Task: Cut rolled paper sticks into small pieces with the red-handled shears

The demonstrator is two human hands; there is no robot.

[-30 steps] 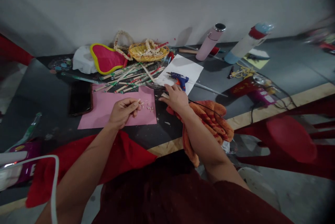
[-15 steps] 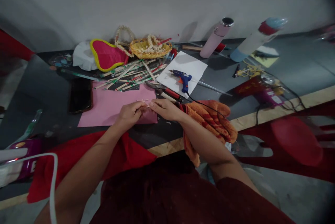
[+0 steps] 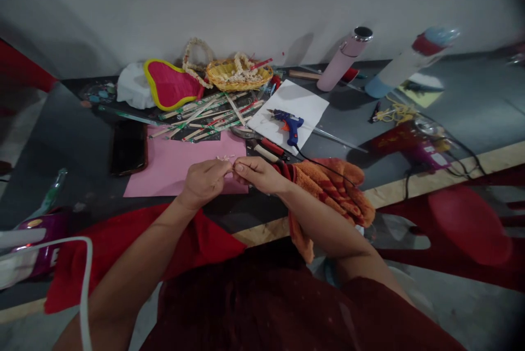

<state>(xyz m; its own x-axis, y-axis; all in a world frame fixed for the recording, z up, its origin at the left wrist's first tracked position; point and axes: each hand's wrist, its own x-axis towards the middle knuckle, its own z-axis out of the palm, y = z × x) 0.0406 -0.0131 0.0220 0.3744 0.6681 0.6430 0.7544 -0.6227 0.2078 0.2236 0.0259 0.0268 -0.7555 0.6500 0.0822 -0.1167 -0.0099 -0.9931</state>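
Observation:
My left hand (image 3: 204, 182) and my right hand (image 3: 261, 174) meet over the front edge of a pink sheet (image 3: 176, 162). Both are closed in a pinch, fingertips together. Whatever sits between the fingertips is too small to make out. Some tiny pale bits (image 3: 225, 157) show just beyond my left thumb; whether they lie on the sheet or are held, I cannot tell. Behind my right hand lie pliers (image 3: 262, 150) with red and pale handles. A blue glue gun (image 3: 292, 127) rests on a white sheet (image 3: 305, 102).
Chopsticks in wrappers (image 3: 209, 116) lie piled behind the pink sheet, near a yellow basket (image 3: 229, 84). A phone (image 3: 129, 148) is at left, an orange cloth (image 3: 332, 187) at right. A pink flask (image 3: 342, 64) and a bottle (image 3: 404, 69) stand at the back. A white cable (image 3: 85, 274) hangs front left.
My hands stay together in nearly the same spot, with the fingers shifted slightly; my left hand has turned a little more back upward. The whole view has moved slightly.

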